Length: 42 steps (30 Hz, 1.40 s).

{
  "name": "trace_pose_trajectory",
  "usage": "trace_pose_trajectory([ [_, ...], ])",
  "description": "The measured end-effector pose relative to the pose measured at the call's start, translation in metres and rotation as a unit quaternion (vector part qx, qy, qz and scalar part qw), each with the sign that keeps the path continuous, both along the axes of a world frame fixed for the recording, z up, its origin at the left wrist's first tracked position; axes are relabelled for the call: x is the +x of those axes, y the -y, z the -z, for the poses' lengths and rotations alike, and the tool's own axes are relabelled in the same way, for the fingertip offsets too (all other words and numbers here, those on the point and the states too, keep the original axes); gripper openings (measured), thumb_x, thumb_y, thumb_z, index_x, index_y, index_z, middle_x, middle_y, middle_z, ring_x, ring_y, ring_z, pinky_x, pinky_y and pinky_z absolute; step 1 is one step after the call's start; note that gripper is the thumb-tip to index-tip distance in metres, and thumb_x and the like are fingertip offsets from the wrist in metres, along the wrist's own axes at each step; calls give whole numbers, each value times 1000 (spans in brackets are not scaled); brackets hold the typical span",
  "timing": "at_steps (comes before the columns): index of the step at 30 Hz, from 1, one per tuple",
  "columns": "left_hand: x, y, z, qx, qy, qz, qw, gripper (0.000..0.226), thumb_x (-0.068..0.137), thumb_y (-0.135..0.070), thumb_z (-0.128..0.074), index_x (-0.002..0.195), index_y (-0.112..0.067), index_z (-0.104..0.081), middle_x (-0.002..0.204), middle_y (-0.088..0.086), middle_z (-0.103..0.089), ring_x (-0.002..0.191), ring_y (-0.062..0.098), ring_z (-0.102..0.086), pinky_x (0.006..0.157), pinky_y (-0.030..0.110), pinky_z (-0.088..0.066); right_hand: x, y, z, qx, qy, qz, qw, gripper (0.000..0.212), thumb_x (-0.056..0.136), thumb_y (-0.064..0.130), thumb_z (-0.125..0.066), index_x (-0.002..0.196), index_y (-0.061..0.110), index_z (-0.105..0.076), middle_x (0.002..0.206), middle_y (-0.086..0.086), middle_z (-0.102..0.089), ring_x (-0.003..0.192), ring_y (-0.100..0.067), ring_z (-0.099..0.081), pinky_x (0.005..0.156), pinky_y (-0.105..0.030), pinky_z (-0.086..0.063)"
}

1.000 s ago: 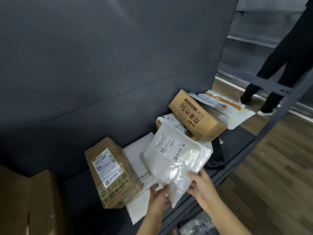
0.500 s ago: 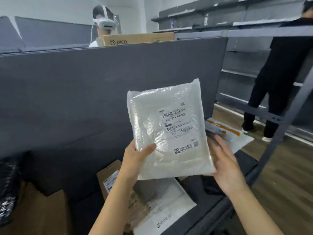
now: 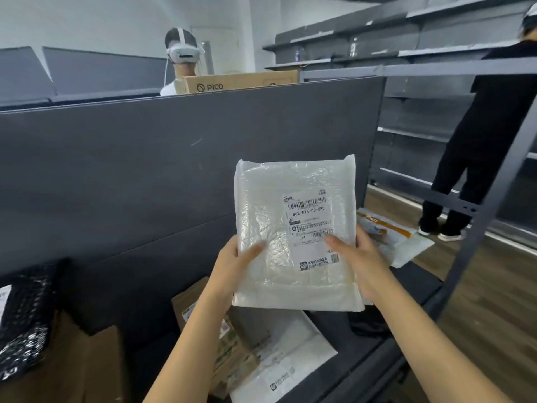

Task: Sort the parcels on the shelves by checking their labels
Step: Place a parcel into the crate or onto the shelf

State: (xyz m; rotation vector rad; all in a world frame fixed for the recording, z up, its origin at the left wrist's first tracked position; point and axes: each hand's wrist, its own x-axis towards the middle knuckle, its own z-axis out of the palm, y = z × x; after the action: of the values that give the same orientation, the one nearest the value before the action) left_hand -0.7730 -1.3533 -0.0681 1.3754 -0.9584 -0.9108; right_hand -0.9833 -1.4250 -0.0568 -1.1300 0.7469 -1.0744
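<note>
I hold the white parcel (image 3: 296, 234) upright above the shelf (image 3: 406, 289), label (image 3: 311, 228) facing me; my left grip (image 3: 232, 263) and right grip (image 3: 360, 260) clasp its side edges, thumbs in front.

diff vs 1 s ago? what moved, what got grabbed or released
The white poly parcel was lifted off the shelf pile and turned label-up to face the camera. Left hand and right hand kept their grip, now on the lower side edges; the right thumb came round onto the label. Nothing released. The brown box and flat white mailer stayed on the shelf.
</note>
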Motion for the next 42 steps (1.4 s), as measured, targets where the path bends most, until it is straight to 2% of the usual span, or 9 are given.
trace_pose_trajectory([
  [8,10,7,-3,5,-67,-76,995,26,90,-35,-54,113,-26,-61,113,2,-68,104,26,-65,93,51,-51,4,-18,-25,-16,29,-100,994,26,94,27,-49,117,30,-60,115,-2,-70,103,-20,-68,84,-40,-54],
  [13,9,4,4,21,-129,-91,987,32,95,-26,-52,126,-19,-55,116,5,-67,105,26,-64,94,49,-51,19,-33,-41,-109,-51,-142,982,40,97,26,-49,135,36,-48,123,9,-65,113,-12,-62,94,-37,-49],
  [18,10,6,-7,35,-108,-88,990,33,94,-29,-52,125,-17,-53,113,5,-66,100,26,-65,82,44,-55,15,-16,-51,-43,-38,-93,994,28,98,26,-48,121,37,-58,105,4,-72,93,-18,-71,74,-37,-56],
  [22,12,4,-32,120,-107,-39,986,24,95,-28,-49,95,-9,-62,83,8,-68,69,21,-64,60,30,-49,3,15,-45,25,-106,-36,993,33,99,22,-44,130,28,-50,111,-3,-67,88,-21,-69,59,-29,-53],
  [24,13,5,-41,160,-94,-24,982,25,94,-27,-50,92,-6,-63,73,7,-65,63,21,-61,58,29,-48,2,23,-43,41,-143,-43,988,19,98,14,-42,109,19,-56,96,-6,-64,78,-19,-63,56,-28,-48],
  [26,12,6,-43,164,-77,-20,983,24,92,-27,-51,93,-6,-64,71,7,-65,63,23,-61,62,30,-48,2,26,-42,43,-162,-42,985,19,98,11,-40,107,17,-56,93,-5,-63,76,-17,-61,56,-28,-47],
  [30,10,4,-39,100,-56,-26,993,20,92,-25,-49,103,-10,-57,88,9,-67,74,26,-64,69,38,-53,2,22,-40,8,-139,-37,990,35,101,13,-38,131,28,-46,112,0,-65,93,-17,-65,61,-27,-51],
  [36,13,-5,-33,-126,-33,-14,991,24,94,-10,-53,113,-25,-53,110,2,-69,96,23,-67,83,43,-55,4,17,-26,-69,-73,9,995,53,91,-8,-39,133,23,-49,123,-4,-62,114,-20,-60,94,-41,-49],
  [42,2,1,-33,-124,-40,-1,992,25,95,-9,-51,114,-25,-55,106,3,-69,89,19,-69,78,38,-57,-8,12,-17,-75,-64,49,994,53,90,-6,-41,121,35,-55,117,2,-65,108,-12,-62,87,-33,-51],
])
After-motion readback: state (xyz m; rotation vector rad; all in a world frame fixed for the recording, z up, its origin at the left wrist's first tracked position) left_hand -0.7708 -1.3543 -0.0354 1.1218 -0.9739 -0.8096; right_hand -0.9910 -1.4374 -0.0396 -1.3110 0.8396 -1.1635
